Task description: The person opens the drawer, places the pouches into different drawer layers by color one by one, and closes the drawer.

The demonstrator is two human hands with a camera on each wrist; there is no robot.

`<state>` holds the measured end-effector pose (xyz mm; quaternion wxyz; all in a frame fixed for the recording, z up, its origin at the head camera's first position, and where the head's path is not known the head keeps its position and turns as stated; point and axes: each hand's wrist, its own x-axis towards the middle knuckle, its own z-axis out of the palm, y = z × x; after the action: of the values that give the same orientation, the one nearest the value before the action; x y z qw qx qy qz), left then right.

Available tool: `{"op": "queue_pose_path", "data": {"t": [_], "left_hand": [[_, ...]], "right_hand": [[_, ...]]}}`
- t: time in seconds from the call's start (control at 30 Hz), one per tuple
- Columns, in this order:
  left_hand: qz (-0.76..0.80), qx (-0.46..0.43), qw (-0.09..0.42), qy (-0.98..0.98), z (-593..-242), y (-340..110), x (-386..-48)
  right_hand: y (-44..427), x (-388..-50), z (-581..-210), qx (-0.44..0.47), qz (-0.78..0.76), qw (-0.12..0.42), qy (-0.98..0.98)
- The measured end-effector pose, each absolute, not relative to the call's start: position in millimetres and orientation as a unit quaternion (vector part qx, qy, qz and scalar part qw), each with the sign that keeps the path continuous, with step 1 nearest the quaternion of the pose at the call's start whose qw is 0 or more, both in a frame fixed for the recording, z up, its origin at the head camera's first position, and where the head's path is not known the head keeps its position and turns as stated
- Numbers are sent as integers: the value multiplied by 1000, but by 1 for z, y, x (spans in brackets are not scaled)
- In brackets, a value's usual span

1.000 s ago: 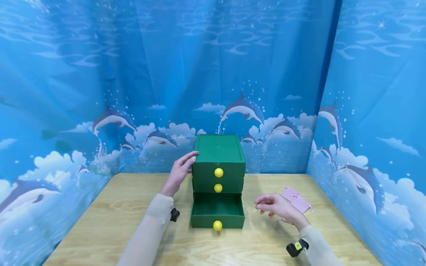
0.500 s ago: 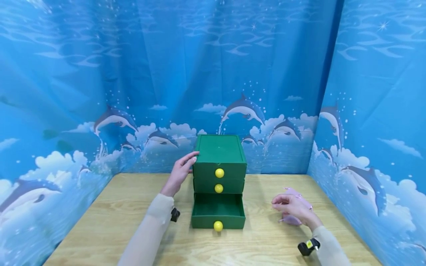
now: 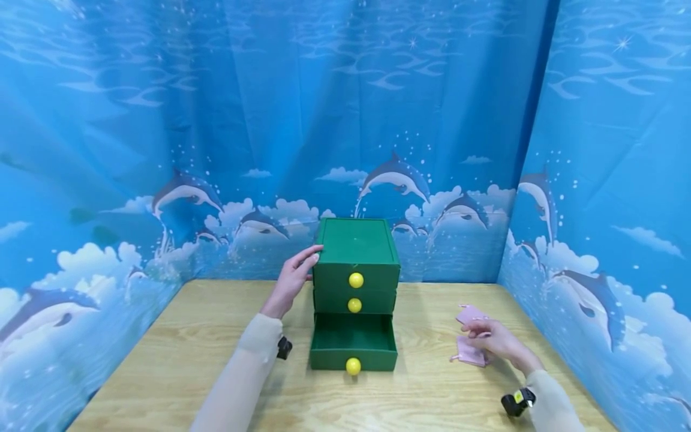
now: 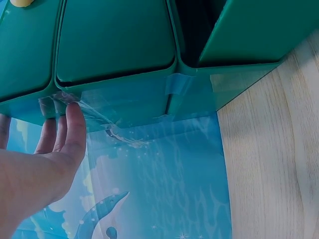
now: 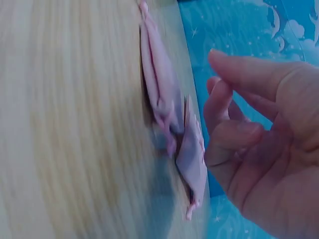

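Green three-drawer box (image 3: 356, 240) with yellow ball knobs (image 3: 355, 280), centre of frame; left hand (image 3: 291, 282), fingers extended, touches its left side; right hand (image 3: 499, 343), loosely curled, empty, hovers over pink drawstring pouches (image 3: 471, 355), lower right.

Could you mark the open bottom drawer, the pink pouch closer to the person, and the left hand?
Open bottom drawer (image 3: 328, 360): head view, on its green front panel.
Closer pink pouch (image 3: 471, 354): head view, on its upward-facing side.
Left hand (image 3: 290, 281): head view, on the middle of the hand.
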<state>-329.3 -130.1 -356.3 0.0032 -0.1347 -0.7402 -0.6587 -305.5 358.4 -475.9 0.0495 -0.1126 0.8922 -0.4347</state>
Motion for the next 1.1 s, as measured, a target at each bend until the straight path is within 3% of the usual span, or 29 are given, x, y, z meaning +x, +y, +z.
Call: {"op": "queue_pose_path", "data": {"t": [0.37,0.63,1.1], "left_hand": [[-657,-132,2,-742,-353,-129,-328],[-662,-129,-2,-738,-354,-129,-328],[-667,-130,-6,-734,-353,-129,-328]], "right_hand": [[370,-305,-480,-120,-413,45,901],[369,-309,-488,-196,-363,32,910],[361,-307,-487,-199,-354,49,912]]}}
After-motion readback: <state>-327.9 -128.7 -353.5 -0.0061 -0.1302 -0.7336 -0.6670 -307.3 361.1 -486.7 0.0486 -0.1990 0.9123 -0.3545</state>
